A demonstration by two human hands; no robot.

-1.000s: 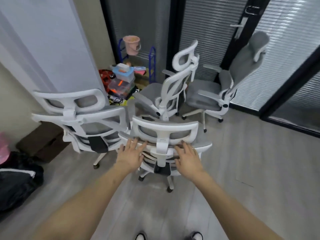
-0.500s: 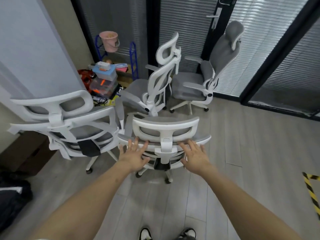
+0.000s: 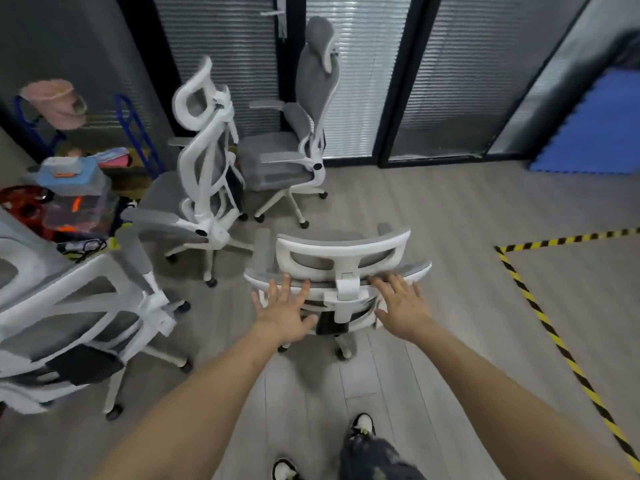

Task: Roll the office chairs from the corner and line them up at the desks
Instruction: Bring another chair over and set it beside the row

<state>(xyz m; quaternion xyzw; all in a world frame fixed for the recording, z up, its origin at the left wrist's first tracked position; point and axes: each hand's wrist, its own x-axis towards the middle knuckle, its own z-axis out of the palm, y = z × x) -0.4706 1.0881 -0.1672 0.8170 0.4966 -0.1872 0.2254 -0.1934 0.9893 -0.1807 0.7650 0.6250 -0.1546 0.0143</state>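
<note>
A white-framed office chair with grey mesh (image 3: 341,258) stands in front of me, its back towards me. My left hand (image 3: 282,308) lies flat on the left of the backrest top, fingers spread. My right hand (image 3: 403,306) presses flat on the right side, fingers apart too. Neither hand wraps around the frame. Three more chairs stand near: one at the left (image 3: 72,317), one behind it facing left (image 3: 204,161), and a grey one by the glass door (image 3: 311,109).
Boxes and clutter (image 3: 72,199) with a pink bucket (image 3: 57,102) fill the far-left corner. Glass walls with blinds (image 3: 363,64) run along the back. Yellow-black floor tape (image 3: 540,313) marks the right side. A blue mat (image 3: 595,133) lies at the far right. My shoes (image 3: 362,426) show below.
The view has swung right and the chair under my hands has rolled rightwards, away from the left chair. Both hands stay flat on its backrest. The floor tape and blue mat came into view.
</note>
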